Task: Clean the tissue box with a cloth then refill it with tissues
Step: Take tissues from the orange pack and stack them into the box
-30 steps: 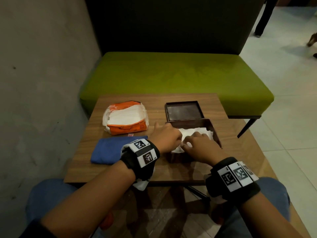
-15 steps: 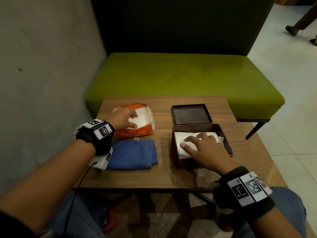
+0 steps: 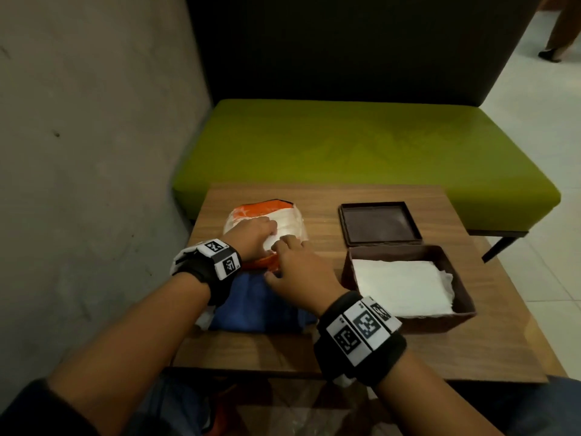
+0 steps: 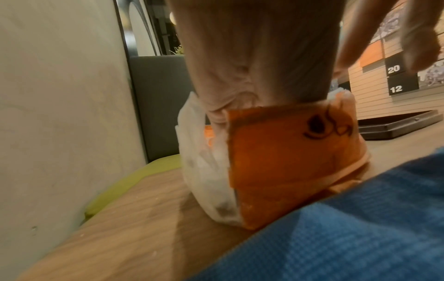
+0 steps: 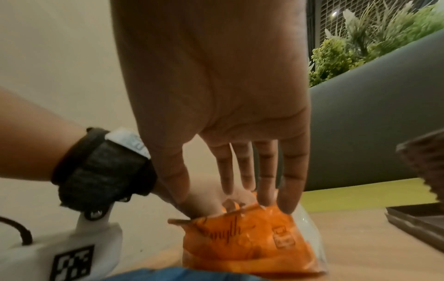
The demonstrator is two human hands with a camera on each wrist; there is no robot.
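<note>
The brown tissue box [image 3: 352, 272] stands open at the table's right, with white tissues [image 3: 399, 283] lying in it. Its lid [image 3: 380, 223] lies just behind it. The orange tissue pack [image 3: 267, 209] sits at the left. My left hand [image 3: 254, 236] reaches into the pack's open top, fingers curled on the white tissues inside; their tips are hidden. My right hand [image 3: 292, 262] presses the pack's near edge with straight fingers [image 5: 288, 190]. The wrist views show the pack [image 4: 288, 161] [image 5: 240, 237] close up. The folded blue cloth [image 3: 257, 306] lies under both wrists.
The wooden table [image 3: 408, 350] stands against a grey wall [image 3: 94, 184] on the left. A green bench [image 3: 345, 146] runs behind it. A person's leg [image 3: 559, 36] shows on the tiled floor at the far right.
My right hand has left the tissues in the box and moved left onto the orange pack. My left hand, which went to the pack earlier, stays there.
</note>
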